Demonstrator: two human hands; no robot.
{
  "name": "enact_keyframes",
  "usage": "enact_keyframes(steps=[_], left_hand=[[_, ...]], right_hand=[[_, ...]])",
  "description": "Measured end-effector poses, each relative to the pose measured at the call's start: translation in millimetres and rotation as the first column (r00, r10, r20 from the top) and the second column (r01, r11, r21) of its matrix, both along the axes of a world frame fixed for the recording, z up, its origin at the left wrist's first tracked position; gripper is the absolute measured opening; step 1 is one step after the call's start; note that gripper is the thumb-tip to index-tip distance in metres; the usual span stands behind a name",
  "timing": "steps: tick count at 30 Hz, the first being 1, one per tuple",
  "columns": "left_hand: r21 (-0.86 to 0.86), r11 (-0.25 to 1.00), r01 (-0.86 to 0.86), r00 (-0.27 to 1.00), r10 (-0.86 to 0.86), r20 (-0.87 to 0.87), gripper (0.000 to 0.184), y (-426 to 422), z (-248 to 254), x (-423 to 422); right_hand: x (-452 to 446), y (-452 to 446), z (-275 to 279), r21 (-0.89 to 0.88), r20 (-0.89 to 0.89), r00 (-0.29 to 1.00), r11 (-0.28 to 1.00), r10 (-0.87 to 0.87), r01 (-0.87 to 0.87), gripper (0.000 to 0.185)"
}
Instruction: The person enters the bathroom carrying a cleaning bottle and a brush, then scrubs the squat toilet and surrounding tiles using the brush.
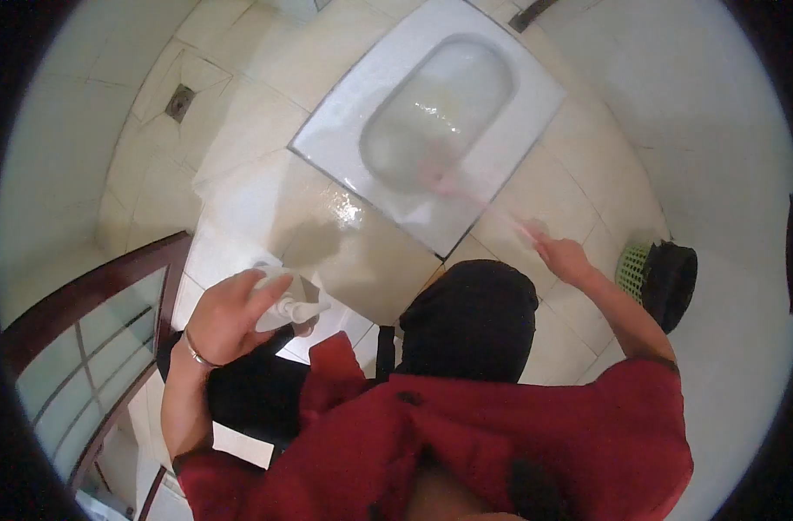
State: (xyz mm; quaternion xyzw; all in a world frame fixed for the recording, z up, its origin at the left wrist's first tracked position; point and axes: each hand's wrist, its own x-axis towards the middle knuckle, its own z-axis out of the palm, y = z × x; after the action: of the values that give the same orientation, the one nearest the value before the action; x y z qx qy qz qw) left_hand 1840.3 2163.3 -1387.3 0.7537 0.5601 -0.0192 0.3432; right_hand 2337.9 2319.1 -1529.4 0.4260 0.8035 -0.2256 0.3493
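Note:
My left hand [236, 314] is closed around a white pump bottle [285, 300], held over my left knee with its nozzle pointing right. With my right hand [563, 259] I grip the end of a pink long-handled brush [479, 201]. The brush's head reaches into the bowl of a white squat toilet [344, 143] set in the floor; it is blurred, so its shape is hard to make out. Water or wet film glints inside the bowl.
A green basket [631, 265] with a black bag or liner [672, 282] stands by the right wall. A floor drain [180, 102] lies at upper left. At left is a brown-framed glass door [97, 308]. The floor tiles [344, 213] shine wet near the toilet.

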Motion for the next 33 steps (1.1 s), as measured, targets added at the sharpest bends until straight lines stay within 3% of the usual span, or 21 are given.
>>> enact_keyframes(steps=[1, 3, 5, 7, 9, 10, 11, 12, 14, 15, 17, 19, 23, 24, 26, 28, 29, 30, 32, 33], left_hand=[[-0.004, 1.000, -0.009, 1.000, 0.009, -0.008, 0.068, -3.2, -0.7, -4.9], [-0.032, 0.999, -0.001, 1.000, 0.001, 0.009, 0.069, -9.0, -0.9, -11.9], [-0.051, 0.999, 0.003, 1.000, -0.002, 0.005, 0.070, -10.5, 3.3, -12.2], [0.014, 1.000, -0.006, 0.997, 0.005, 0.072, 0.066, -9.9, 12.6, -8.2], [0.016, 1.000, -0.020, 0.998, 0.019, 0.054, 0.066, -12.9, 16.9, -8.7], [0.017, 0.999, -0.032, 0.999, 0.032, 0.041, 0.065, -13.7, 17.1, -10.8], [0.015, 0.999, -0.037, 0.999, 0.037, 0.039, 0.065, -13.5, 17.8, -13.7], [-0.015, 0.999, -0.030, 0.999, 0.031, 0.037, 0.069, -12.8, 18.4, -17.4], [-0.047, 0.998, -0.028, 0.999, 0.029, 0.033, 0.072, -9.2, 15.9, -29.9], [-0.088, 0.995, -0.041, 0.999, 0.043, 0.015, 0.072, -7.0, 13.6, -37.8], [-0.130, 0.990, -0.060, 0.998, 0.060, -0.005, 0.072, 0.3, 5.2, -51.8], [-0.032, 0.999, -0.019, 0.999, 0.020, 0.033, 0.067, 9.9, -6.2, -62.2], [0.028, 1.000, -0.011, 0.998, 0.009, 0.068, 0.066, 24.3, -12.8, -68.5], [0.032, 0.999, -0.008, 0.998, 0.006, 0.065, 0.066, 26.5, -11.0, -66.9], [-0.008, 0.998, -0.055, 0.997, 0.055, 0.056, 0.066, 30.1, -5.1, -59.5], [-0.044, 0.999, -0.031, 0.999, 0.032, 0.035, 0.068, 29.9, 3.0, -51.2], [-0.083, 0.996, -0.011, 1.000, 0.012, 0.018, 0.070, 29.1, 7.2, -46.2], [-0.080, 0.997, -0.008, 1.000, 0.009, 0.015, 0.070, 27.4, 10.8, -41.2], [-0.055, 0.997, -0.046, 0.998, 0.048, 0.033, 0.069, 24.7, 15.5, -31.1], [-0.055, 0.998, -0.042, 0.999, 0.043, 0.029, 0.069, 26.4, 17.5, -26.0]], right_hand=[[-9.6, 3.8, -2.0, -0.004, -0.008, 1.000, 1.000, 0.009, -0.009, 0.044], [-31.2, 27.5, -10.7, 0.131, -0.103, 0.987, 0.982, -0.122, 0.135, 0.041], [-74.7, 64.3, -20.1, 0.148, -0.109, 0.992, 0.988, 0.065, -0.048, 0.040], [-111.4, 66.9, -28.9, 0.075, -0.074, 0.995, 0.995, 0.072, -0.066, 0.035], [-119.0, 61.1, -96.7, 0.072, -0.178, 0.981, 0.996, 0.073, -0.061, 0.039], [-128.7, 55.7, -87.8, 0.070, -0.179, 0.981, 0.995, 0.077, -0.066, 0.039], [-135.0, 44.1, -75.2, -0.184, -0.189, 0.956, 0.965, -0.223, 0.189, 0.039], [-140.3, 32.3, -59.6, -0.421, -0.121, 0.858, 0.808, -0.500, 0.412, 0.040], [-139.2, 9.6, -28.8, -0.371, -0.122, 0.736, 0.718, -0.666, 0.589, 0.041], [-131.7, -11.1, -44.7, -0.265, -0.405, 0.730, 0.835, -0.551, 0.483, 0.043], [-151.7, -23.1, -47.6, -0.122, -0.646, 0.668, 0.914, -0.369, 0.387, 0.045], [-216.3, -20.2, 0.1, -0.115, -0.411, 0.878, 0.970, -0.244, 0.215, 0.051], [-242.9, 17.8, -68.7, -0.047, -0.330, 0.940, 0.996, -0.087, 0.075, 0.054], [-242.1, 40.8, -75.5, 0.023, -0.343, 0.930, 0.989, -0.131, 0.147, 0.052], [-236.2, 50.1, -71.6, 0.095, -0.363, 0.915, 0.970, -0.175, 0.223, 0.050], [-228.5, 35.5, -47.8, 0.005, -0.280, 0.946, 0.985, -0.164, 0.172, 0.047], [-230.9, 24.8, -29.7, -0.083, -0.217, 0.974, 0.995, -0.069, 0.052, 0.045], [-223.6, 22.6, -36.3, -0.079, -0.220, 0.973, 0.995, -0.072, 0.055, 0.045], [-204.7, 15.4, -79.4, 0.104, -0.384, 0.921, 0.994, 0.070, -0.033, 0.044], [-187.0, 37.1, -108.0, 0.139, -0.558, 0.829, 0.989, 0.042, 0.043, 0.043]])
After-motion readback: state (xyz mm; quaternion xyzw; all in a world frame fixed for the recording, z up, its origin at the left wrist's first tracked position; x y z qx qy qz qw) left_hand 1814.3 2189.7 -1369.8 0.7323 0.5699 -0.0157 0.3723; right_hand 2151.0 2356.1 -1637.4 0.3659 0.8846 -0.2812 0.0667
